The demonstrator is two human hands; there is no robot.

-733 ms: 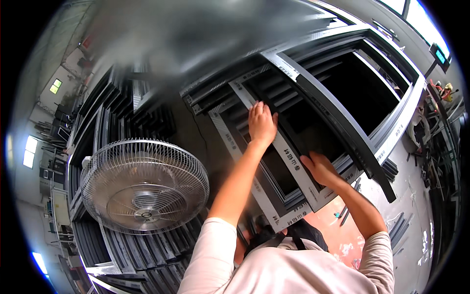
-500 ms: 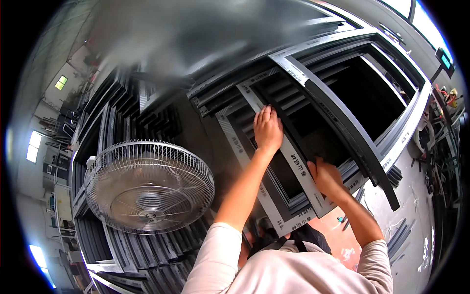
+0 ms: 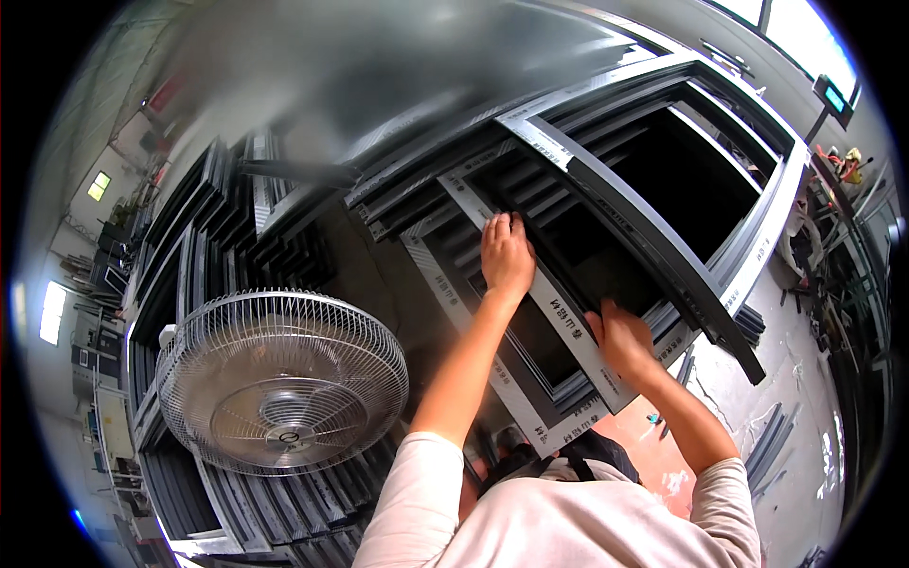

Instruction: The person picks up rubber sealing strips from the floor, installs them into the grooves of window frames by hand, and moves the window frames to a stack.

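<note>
A grey metal window frame [image 3: 572, 327] with printed protective film lies tilted in front of me, on top of other frames. The fingers of my left hand [image 3: 508, 257] curl over its long light-coloured bar, around the middle of its length. Lower down and to the right, my right hand [image 3: 625, 343] is closed at the dark inner edge of the same bar, its thumb raised; its fingertips are partly hidden. Under this frame, to its left, shows another filmed frame [image 3: 437, 280]. A long curved-looking dark bar [image 3: 653, 248] crosses the stack beyond my right hand.
A round wire-caged fan [image 3: 284, 383] stands close on my left. Behind and below it are many stacked dark frames [image 3: 204, 227]. A larger frame [image 3: 748, 270] lies far right. Loose profiles [image 3: 775, 445] rest on the floor at right. A grey blur covers the upper view.
The whole view has shifted slightly, with the stack now further left. My left hand sits a little nearer along the bar; my right hand keeps its place on the frame.
</note>
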